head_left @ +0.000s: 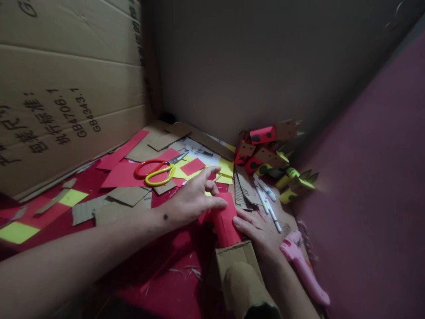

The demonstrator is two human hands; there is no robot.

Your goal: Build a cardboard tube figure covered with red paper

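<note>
Below the centre of the view stands a brown cardboard piece (239, 261), with a rounded tube-like part towards me. Red paper (228, 226) covers its far section. My left hand (194, 197) reaches in from the left with fingers stretched apart, its thumb tip at the paper's upper left edge. Along the right side, my right hand (254, 228) lies with its fingers over the paper's edge, steadying the piece; its thumb is hidden. Scissors (159, 173) with one red and one yellow handle lie beyond my left wrist, blades partly open.
Red paper sheets (122, 175), yellow paper (226, 167) and cardboard scraps (128, 195) cover the table. White markers (265, 199) and a pink glue gun (305, 268) lie right. Decorated red and yellow cardboard figures (262, 155) stand by the wall. A large carton (73, 66) rises left.
</note>
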